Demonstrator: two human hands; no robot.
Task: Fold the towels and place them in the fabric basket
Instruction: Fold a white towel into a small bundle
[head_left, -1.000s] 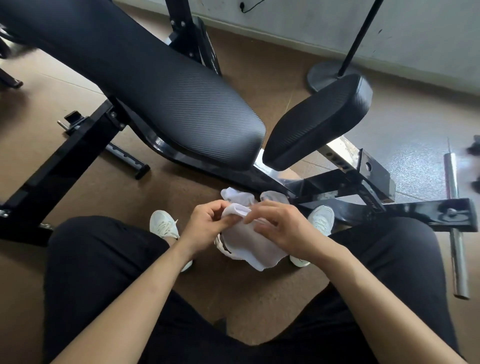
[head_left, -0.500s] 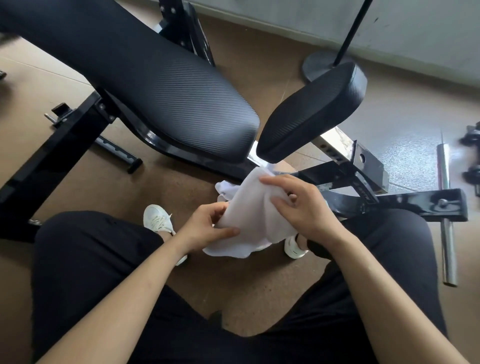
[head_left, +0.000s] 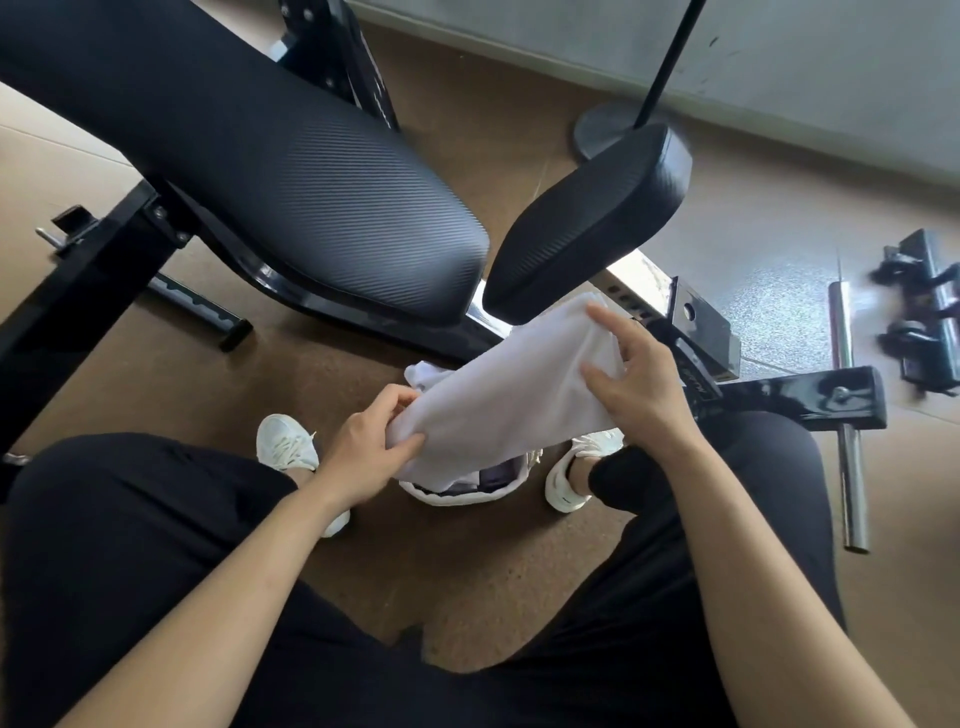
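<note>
A white towel (head_left: 506, 395) is stretched slantwise between my two hands, above the floor between my feet. My left hand (head_left: 371, 452) pinches its lower left end. My right hand (head_left: 631, 382) grips its upper right end, thumb under the cloth and fingers spread over it. Below the towel sits the white fabric basket (head_left: 457, 496), mostly hidden, with dark cloth showing inside. A second bit of white cloth (head_left: 423, 374) peeks out behind the towel's left part.
A black padded gym bench (head_left: 270, 192) and its smaller pad (head_left: 592, 223) stand just ahead, on a black steel frame (head_left: 800, 397). A steel bar (head_left: 849, 431) lies on the floor at right. My white shoes (head_left: 285, 447) flank the basket.
The towel has been lifted from a bunch over the basket and drawn out into a long band. My right hand moved up and right; my left hand stayed low.
</note>
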